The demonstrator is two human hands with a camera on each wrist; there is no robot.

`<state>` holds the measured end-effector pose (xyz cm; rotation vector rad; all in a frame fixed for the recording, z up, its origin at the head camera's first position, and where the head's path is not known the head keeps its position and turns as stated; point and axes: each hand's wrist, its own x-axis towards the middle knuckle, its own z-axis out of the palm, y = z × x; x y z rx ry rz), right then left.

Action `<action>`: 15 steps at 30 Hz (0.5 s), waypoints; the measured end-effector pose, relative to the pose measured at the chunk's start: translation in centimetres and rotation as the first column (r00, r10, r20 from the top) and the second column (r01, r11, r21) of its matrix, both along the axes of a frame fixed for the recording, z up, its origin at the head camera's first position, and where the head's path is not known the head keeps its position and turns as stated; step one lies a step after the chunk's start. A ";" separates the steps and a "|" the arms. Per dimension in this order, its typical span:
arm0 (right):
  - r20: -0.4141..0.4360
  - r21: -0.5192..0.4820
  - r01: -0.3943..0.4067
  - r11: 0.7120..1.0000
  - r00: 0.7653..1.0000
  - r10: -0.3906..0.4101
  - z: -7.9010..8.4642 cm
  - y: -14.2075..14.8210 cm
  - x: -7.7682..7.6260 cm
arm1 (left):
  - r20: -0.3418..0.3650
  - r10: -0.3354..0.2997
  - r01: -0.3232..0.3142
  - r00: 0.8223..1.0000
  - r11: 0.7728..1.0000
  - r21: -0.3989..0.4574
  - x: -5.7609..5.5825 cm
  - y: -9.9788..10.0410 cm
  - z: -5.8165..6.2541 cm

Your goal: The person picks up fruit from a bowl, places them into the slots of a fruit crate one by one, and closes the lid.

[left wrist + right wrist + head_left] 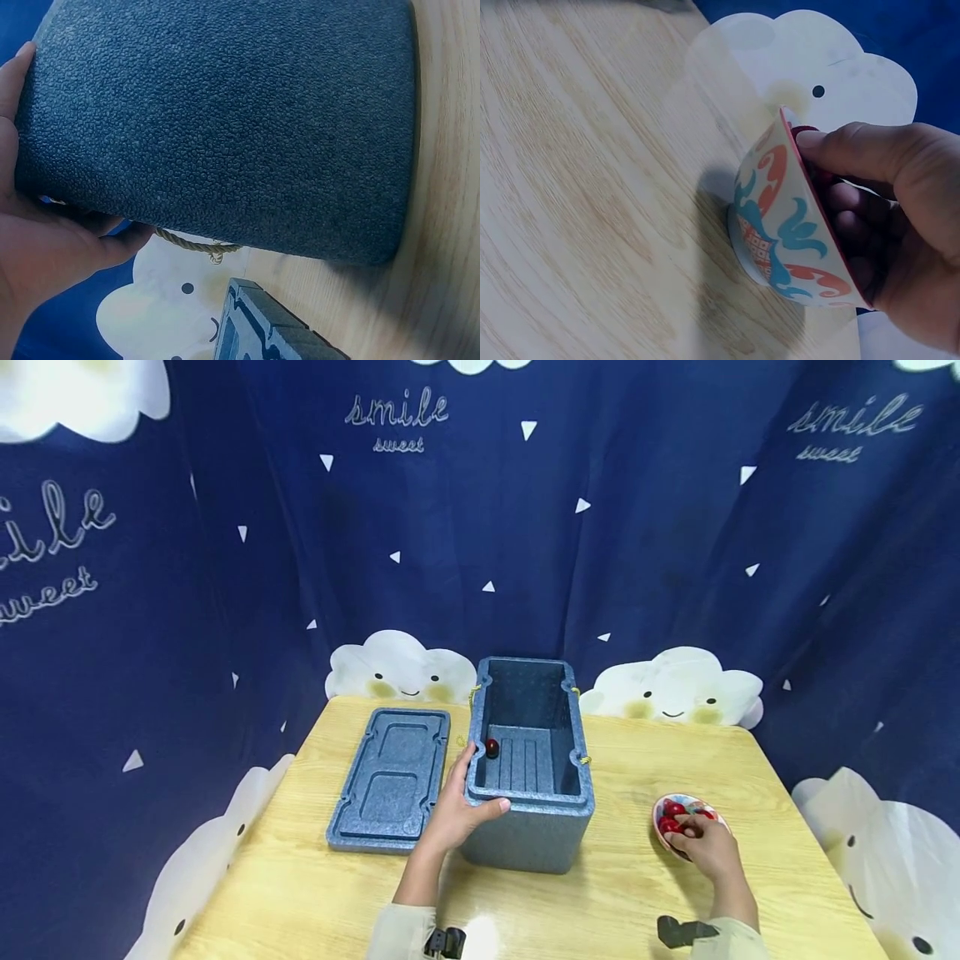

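A deep blue-grey foam box stands uncovered on the table, and one dark red round fruit lies inside at its left wall. My left hand grips the box's near left corner, thumb across the front by the rim and fingers along the left side. Further right, my right hand reaches into a small patterned bowl that holds several shiny red fruits. Thumb and fingers pinch one red fruit at the rim; the curled fingers and bowl wall hide most of it.
The box's flat foam lid lies on the wooden table, left of the box. Yellow rope loops hang at the box's sides. A dark blue curtain with cloud prints surrounds the table's back and sides.
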<state>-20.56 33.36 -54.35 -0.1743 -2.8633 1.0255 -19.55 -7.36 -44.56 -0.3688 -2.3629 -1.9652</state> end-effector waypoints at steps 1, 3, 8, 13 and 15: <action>0.003 0.001 0.007 1.000 1.000 -0.007 -0.1 0.0 0.0 | 0.003 0.000 0.000 1.000 1.000 0.000 0.1 0.0 0.0; 0.002 -0.005 0.027 1.000 1.000 -0.027 -0.1 -0.1 0.1 | 0.001 -0.001 0.001 1.000 1.000 0.001 0.1 0.1 -0.1; -0.006 -0.059 0.095 0.994 0.995 -0.096 0.0 -0.6 0.6 | -0.008 0.005 -0.005 1.000 1.000 0.004 0.1 0.1 -0.2; -0.021 -0.165 0.153 0.974 0.987 -0.158 0.6 -1.2 1.0 | -0.005 0.007 -0.007 1.000 1.000 0.003 0.1 0.0 -0.2; -0.016 -0.213 0.169 0.962 0.984 -0.176 1.0 -1.4 1.2 | -0.002 0.006 -0.006 1.000 1.000 0.000 0.1 -0.1 -0.1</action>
